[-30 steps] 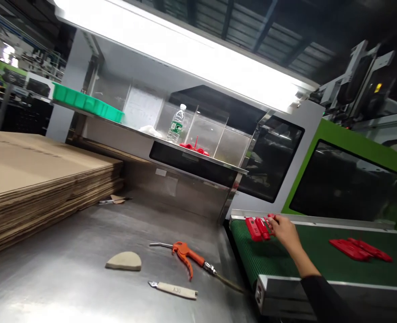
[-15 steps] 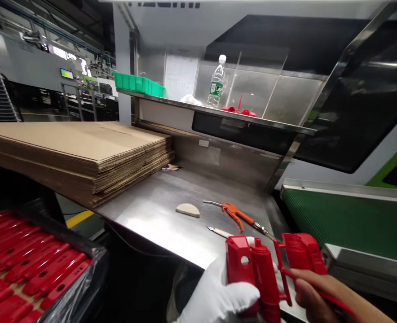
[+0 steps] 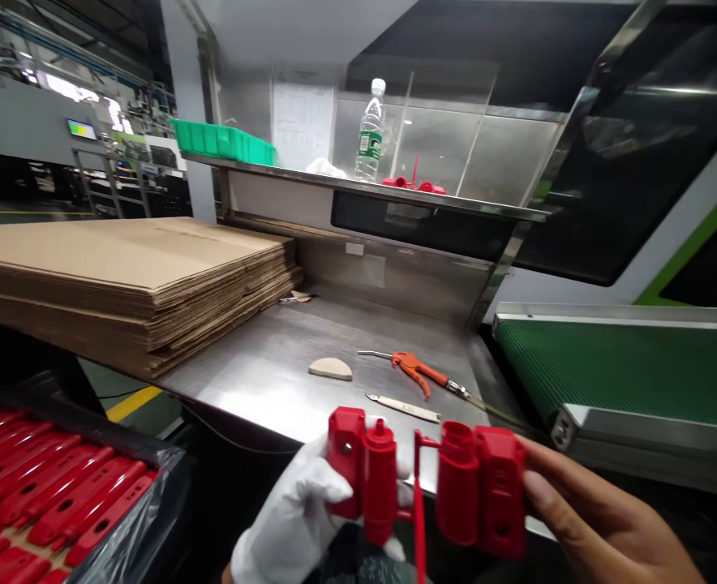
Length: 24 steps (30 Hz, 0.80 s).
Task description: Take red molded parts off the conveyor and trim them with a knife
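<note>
My two hands hold one red moulded plastic piece (image 3: 425, 487) low in the middle of the view, in front of the steel table's near edge. It has two chunky housings joined by a thin red runner. My left hand (image 3: 298, 519), in a white glove, grips the left housing. The right housing sits in the fingers of my bare right hand (image 3: 583, 519). A box lined with clear plastic (image 3: 48, 495) at the lower left holds several flat red parts in rows.
On the steel table (image 3: 261, 365) lie an orange air blow gun (image 3: 416, 371), a small knife (image 3: 404, 407), a beige pad (image 3: 330, 369) and a tall stack of flat cardboard (image 3: 127, 272). A green conveyor belt (image 3: 626, 369) runs at right. The shelf carries a water bottle (image 3: 369, 134) and green tray (image 3: 221, 139).
The red piece came off the green conveyor in my right hand and now sits close in front of me in both hands. It has since turned and spread apart; the view swung left.
</note>
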### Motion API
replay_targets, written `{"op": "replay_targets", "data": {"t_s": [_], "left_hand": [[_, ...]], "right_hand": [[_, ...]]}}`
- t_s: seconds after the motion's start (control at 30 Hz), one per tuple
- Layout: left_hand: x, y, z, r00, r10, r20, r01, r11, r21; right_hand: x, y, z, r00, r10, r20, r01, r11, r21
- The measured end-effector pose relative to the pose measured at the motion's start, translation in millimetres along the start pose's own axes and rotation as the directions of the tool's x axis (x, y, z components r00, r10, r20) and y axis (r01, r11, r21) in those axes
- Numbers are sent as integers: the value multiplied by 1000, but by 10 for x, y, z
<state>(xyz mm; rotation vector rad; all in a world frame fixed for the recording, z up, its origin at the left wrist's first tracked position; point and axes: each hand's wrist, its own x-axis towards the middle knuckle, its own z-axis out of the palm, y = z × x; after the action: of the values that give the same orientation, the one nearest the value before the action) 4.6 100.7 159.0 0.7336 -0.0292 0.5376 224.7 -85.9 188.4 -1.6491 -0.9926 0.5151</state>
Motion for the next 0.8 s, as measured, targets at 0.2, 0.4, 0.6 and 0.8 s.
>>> {"op": "replay_targets", "data": {"t_s": [0.2,0.4,0.6,0.8], "left_hand": [[-40,64,-319,986,-80,-147,87,995,42],[-3,90,-297,915,-187,-358,181,982,-50],[52,112,-125,898,-228,-376,190,972,-136],[101,142,172,970,-226,-95,210,965,-155]], "right_hand": [[97,-242,402,989,14,145,-69,919,387],[204,-311,529,994,52,97,-91,879,468],[337,-204,399,984,105,144,-169,800,576],[413,130,195,949,186,256,-308,723,618]]}}
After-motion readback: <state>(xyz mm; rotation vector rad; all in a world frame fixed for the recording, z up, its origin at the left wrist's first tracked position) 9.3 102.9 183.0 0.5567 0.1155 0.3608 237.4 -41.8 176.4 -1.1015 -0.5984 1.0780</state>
